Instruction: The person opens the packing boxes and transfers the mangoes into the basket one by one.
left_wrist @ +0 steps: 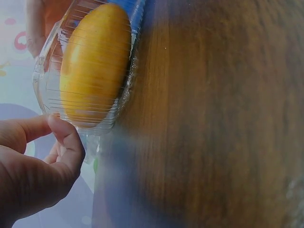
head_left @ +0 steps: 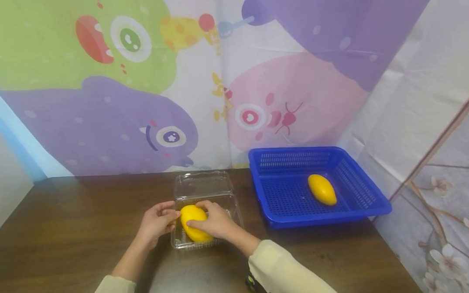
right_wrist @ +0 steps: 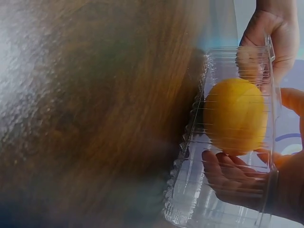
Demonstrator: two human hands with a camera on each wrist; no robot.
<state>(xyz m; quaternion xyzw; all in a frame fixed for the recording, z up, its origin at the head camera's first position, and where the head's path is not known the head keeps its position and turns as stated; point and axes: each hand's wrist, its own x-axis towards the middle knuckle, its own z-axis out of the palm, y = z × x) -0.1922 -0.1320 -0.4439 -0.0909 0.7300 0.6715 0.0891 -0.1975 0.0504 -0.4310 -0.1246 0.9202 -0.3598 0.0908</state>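
A yellow mango [head_left: 194, 222] lies inside a clear plastic clamshell box [head_left: 175, 245], toward its left side. My right hand [head_left: 218, 221] reaches into the box and holds the mango, thumb on the near side and fingers on the far side. Through the box's clear wall, the right wrist view shows the fingers of this hand [right_wrist: 237, 180] beside the mango [right_wrist: 235, 116]. My left hand [head_left: 155, 222] pinches the box's left rim between thumb and finger, seen closely in the left wrist view at the corner of the box [left_wrist: 45, 90]. The clear lid [head_left: 202, 183] is folded back, away from me.
A blue plastic basket [head_left: 324, 219] stands to the right of the box, with a second yellow mango [head_left: 322, 190] in it. Both rest on a dark wooden table [head_left: 65, 232]. Behind them hangs a cartoon-printed cloth [head_left: 218, 143]; a flowered panel [head_left: 447, 242] borders the right side.
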